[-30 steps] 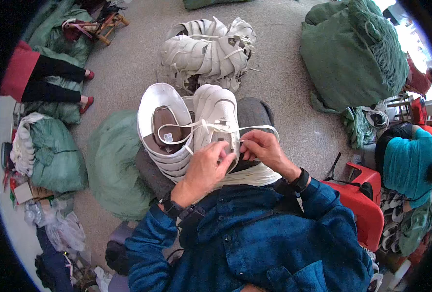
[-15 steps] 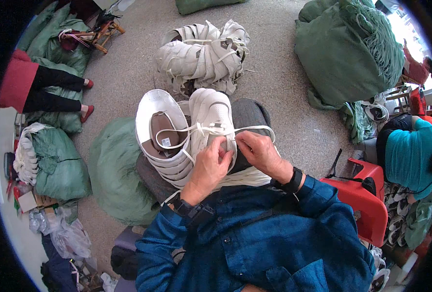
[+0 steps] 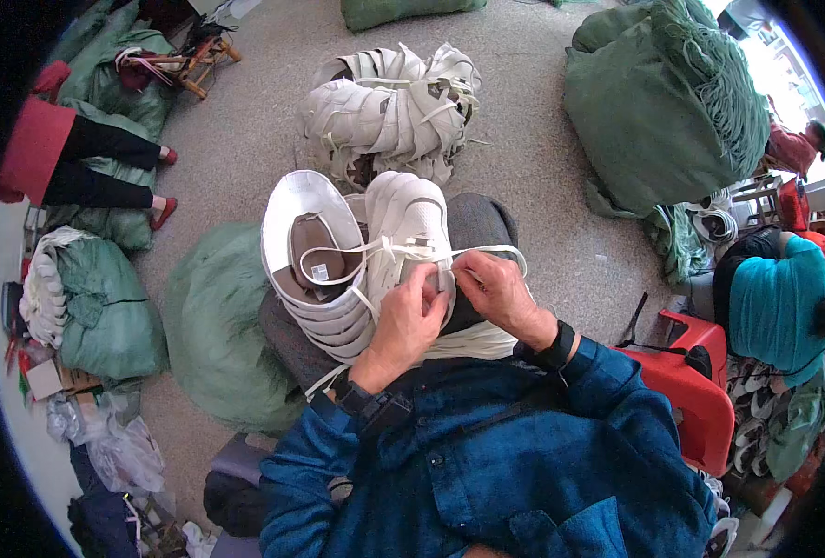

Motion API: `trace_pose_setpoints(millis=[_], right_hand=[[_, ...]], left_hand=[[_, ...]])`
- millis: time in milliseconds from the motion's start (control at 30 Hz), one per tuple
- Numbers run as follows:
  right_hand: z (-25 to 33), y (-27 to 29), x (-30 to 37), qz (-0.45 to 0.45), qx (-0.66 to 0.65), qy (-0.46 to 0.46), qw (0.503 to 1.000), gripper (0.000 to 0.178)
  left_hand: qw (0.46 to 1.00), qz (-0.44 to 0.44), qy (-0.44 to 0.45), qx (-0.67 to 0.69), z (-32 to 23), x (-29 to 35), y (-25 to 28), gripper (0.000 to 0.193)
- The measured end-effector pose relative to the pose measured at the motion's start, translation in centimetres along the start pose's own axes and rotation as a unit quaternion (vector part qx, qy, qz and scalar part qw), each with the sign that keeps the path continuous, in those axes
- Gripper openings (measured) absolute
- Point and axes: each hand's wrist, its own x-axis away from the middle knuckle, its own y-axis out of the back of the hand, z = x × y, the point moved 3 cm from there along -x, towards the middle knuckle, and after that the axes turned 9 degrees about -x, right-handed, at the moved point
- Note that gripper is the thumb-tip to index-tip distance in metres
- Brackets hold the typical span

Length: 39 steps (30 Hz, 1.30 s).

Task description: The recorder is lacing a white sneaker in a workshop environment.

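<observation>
Across my lap lies a nested stack of white shoe uppers (image 3: 410, 212), a white shoelace (image 3: 352, 249) threaded through the eyelets of the front one. My left hand (image 3: 403, 321) is closed on the edge of that upper beside its tongue; its thumb and fingertips are partly hidden. Just to the right, my right hand (image 3: 498, 290) pinches the lace close to the eyelet edge, and a loop of lace arches behind its knuckles. On the left, the stack's open end shows a brown lining (image 3: 312, 244) with a small white label.
Another bundle of white uppers (image 3: 389, 116) sits on the floor ahead. A green sack (image 3: 231, 325) lies left of my knee; a large green sack (image 3: 659, 112) stands far right. A red plastic chair (image 3: 700, 400) is close by my right. People in red (image 3: 36, 144) and turquoise (image 3: 775, 298) are at the sides.
Both hands keep almost the same place, with only slight finger movement at the lace and eyelet edge. The whole view has shifted slightly.
</observation>
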Motion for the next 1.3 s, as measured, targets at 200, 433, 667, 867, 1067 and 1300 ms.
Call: trace_pose_setpoints(millis=[200,433,667,867,1067,1300], right_hand=[[0.0,0.5,-0.9,0.047,0.017,0.013,0.999,0.006],[-1.2,-0.8,-0.9,0.046,0.124,0.15,0.98,0.012],[0.7,0.4,-1.0,0.022,0.014,0.106,0.994,0.007],[-0.3,-0.5,-1.0,-0.008,-0.034,0.003,0.999,0.013],[0.7,-1.2,0.2,0.007,-0.025,-0.007,1.0,0.03],[-0.7,-2.3,0.1,-0.009,-0.015,0.002,1.0,0.023]], left_hand=[[1.0,-0.011,-0.015,0.01,-0.1,-0.1,0.3,0.032],[0.996,-0.054,-0.07,-0.019,0.0,-0.3,-0.3,0.026],[0.998,-0.011,-0.064,0.021,1.3,0.0,-0.1,0.028],[0.997,0.023,-0.018,0.067,1.6,-0.2,-0.1,0.03],[0.998,0.032,0.001,0.058,1.0,-0.3,0.0,0.027],[0.988,-0.063,-0.081,-0.115,1.8,-1.6,-0.9,0.013]])
